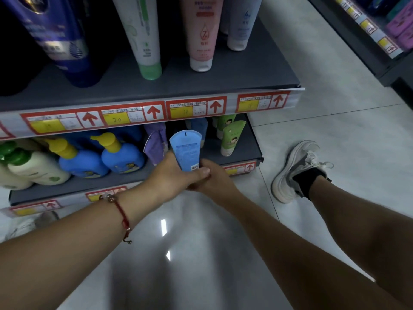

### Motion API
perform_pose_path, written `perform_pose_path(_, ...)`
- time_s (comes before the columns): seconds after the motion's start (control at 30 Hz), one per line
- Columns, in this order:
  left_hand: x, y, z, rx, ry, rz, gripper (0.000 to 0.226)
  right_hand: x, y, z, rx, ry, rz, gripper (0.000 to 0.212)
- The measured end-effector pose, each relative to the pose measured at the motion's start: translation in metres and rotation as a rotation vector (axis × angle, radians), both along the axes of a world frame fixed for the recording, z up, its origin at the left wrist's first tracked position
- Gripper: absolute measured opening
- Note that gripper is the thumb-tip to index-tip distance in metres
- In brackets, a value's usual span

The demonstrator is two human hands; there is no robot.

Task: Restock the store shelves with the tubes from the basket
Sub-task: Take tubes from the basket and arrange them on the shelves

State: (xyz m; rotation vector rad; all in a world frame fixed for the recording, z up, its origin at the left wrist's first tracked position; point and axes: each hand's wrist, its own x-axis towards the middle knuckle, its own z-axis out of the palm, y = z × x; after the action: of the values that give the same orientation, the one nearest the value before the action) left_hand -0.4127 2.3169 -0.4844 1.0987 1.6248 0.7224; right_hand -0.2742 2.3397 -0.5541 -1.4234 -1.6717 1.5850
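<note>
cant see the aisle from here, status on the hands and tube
Left hand and right hand both grip light blue tube, upright at lower shelf front. Purple tube close on its left.

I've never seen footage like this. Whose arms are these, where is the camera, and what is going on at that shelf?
There is no machine here: the arms belong to a person wearing a camera on the head, looking down at their own hands. The left hand, with a red bracelet at the wrist, and the right hand together hold a light blue tube at the front of the lower shelf. Beside it stand purple tubes, green tubes and blue pump bottles. The upper shelf carries larger tubes. The person's shoe rests on the tiled floor.
</note>
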Motion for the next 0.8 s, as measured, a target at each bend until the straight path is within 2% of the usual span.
perform_pose_path(0.07, -0.006, -0.001, -0.001, -0.003, 0.039, -0.013, 0.046, -0.003, 0.003, 0.007, -0.029, 0.005, 0.078, 0.047)
perform_pose_path(0.2, -0.025, -0.002, 0.002, -0.055, 0.059, 0.013, 0.036, 0.01, 0.03, 0.014, -0.349, 0.075, 0.259, 0.044)
perform_pose_path(0.27, -0.026, -0.005, 0.004, -0.092, 0.052, 0.014, 0.031, 0.005, 0.043, 0.003, -0.298, -0.023, 0.06, 0.046)
perform_pose_path(0.33, -0.026, -0.009, 0.004, -0.145, 0.047, -0.013, 0.026, -0.007, 0.048, -0.016, -0.121, -0.188, -0.277, 0.044)
perform_pose_path(0.4, -0.027, -0.011, 0.002, -0.177, 0.02, -0.04, 0.025, -0.022, 0.047, -0.033, -0.018, -0.266, -0.48, 0.052)
perform_pose_path(0.5, -0.029, -0.012, 0.004, -0.189, -0.016, -0.044, 0.02, -0.044, 0.051, -0.048, 0.044, -0.229, -0.487, 0.065)
perform_pose_path(0.57, -0.03, -0.011, 0.005, -0.187, -0.033, -0.051, 0.019, -0.057, 0.058, -0.052, 0.033, -0.103, -0.5, 0.065)
perform_pose_path(0.63, -0.033, -0.01, 0.008, -0.186, -0.042, -0.067, 0.019, -0.063, 0.067, -0.054, 0.074, -0.031, -0.519, 0.055)
perform_pose_path(0.8, -0.043, -0.009, 0.009, -0.183, -0.049, -0.059, 0.022, -0.073, 0.087, -0.065, 0.132, -0.196, -0.612, 0.022)
